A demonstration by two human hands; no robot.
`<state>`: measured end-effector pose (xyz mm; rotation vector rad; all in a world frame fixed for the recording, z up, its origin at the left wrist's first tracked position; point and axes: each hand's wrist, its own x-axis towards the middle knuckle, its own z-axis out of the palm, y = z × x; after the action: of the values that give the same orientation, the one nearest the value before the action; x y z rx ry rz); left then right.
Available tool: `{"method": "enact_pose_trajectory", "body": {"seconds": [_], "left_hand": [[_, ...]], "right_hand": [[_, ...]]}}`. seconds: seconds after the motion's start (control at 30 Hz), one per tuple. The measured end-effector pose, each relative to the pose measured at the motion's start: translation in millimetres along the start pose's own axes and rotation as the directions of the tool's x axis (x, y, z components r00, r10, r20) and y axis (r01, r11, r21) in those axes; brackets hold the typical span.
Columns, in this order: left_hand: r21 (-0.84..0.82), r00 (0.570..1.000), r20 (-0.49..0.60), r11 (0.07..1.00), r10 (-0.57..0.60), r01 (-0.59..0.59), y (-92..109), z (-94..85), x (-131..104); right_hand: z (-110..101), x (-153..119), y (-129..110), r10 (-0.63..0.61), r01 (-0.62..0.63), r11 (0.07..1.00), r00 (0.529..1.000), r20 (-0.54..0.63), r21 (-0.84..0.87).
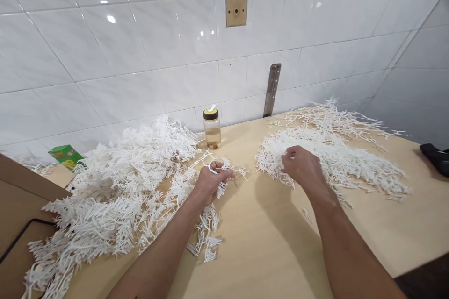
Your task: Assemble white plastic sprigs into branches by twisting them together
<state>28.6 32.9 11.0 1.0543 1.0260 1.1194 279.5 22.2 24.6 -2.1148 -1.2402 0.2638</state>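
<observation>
My left hand (212,178) is closed around a white branching plastic sprig (241,172), whose thin twigs stick out on both sides of the fingers. Behind and left of it spreads a large heap of white feathery sprigs (140,168). My right hand (298,161) is at the left part of a flatter pile of small white pieces (336,159), with its fingers curled together; whether they hold a piece is hidden. At the back right lie bare white branched stems (333,119).
A jar with a dark-rimmed yellow lid (212,131) stands near the tiled wall. A metal strip (272,88) leans there. A green box (66,155) and a brown carton (28,201) are at the left. A black object (436,159) sits at the right edge.
</observation>
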Motion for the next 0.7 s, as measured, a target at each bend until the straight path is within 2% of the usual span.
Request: {"method": "enact_pose_trajectory", "body": {"seconds": [0.07,0.13,0.2,0.27,0.33,0.4,0.43,0.5,0.57,0.6,0.63,0.7], "left_hand": [[0.013,0.999,0.035,1.0,-0.028,0.028,1,-0.5,-1],[0.023,0.998,0.064,0.999,-0.03,0.028,2,-0.6,-1],[0.054,0.996,0.088,0.998,-0.019,0.014,3,-0.3,-2],[0.104,0.995,0.099,0.995,-0.012,0.001,4,0.2,-4],[0.157,0.995,0.101,0.988,-0.012,-0.004,5,1.0,-6],[0.216,0.992,0.12,0.976,-0.027,0.0,6,1.9,-8],[0.246,0.99,0.135,0.969,-0.037,0.002,6,2.4,-8],[0.284,0.983,0.176,0.959,-0.055,0.003,6,3.3,-9],[0.284,0.975,0.213,0.959,-0.067,0.004,6,3.7,-10],[0.269,0.971,0.228,0.963,-0.073,0.009,6,3.4,-9],[0.247,0.967,0.241,0.969,-0.081,0.02,7,2.8,-9],[0.175,0.96,0.259,0.983,-0.107,0.063,9,0.2,-8]], "right_hand": [[-2,7,11,-0.071,0.058,0.994,0.985,-0.158,-0.088],[-1,10,14,-0.13,0.106,0.989,0.956,-0.262,-0.103],[2,8,8,-0.154,0.144,0.988,0.943,-0.297,-0.055],[6,0,-4,-0.174,0.189,0.982,0.944,-0.279,0.024],[11,-11,-20,-0.217,0.251,0.957,0.952,-0.213,0.143],[15,-26,-36,-0.308,0.31,0.901,0.95,-0.057,0.302],[17,-32,-42,-0.376,0.333,0.866,0.925,0.049,0.373],[21,-44,-52,-0.505,0.364,0.81,0.832,0.23,0.46],[23,-50,-57,-0.577,0.371,0.779,0.739,0.348,0.505],[25,-52,-58,-0.589,0.364,0.773,0.716,0.374,0.52],[26,-52,-58,-0.591,0.354,0.769,0.712,0.38,0.533],[28,-50,-57,-0.561,0.322,0.775,0.747,0.357,0.543]]}}
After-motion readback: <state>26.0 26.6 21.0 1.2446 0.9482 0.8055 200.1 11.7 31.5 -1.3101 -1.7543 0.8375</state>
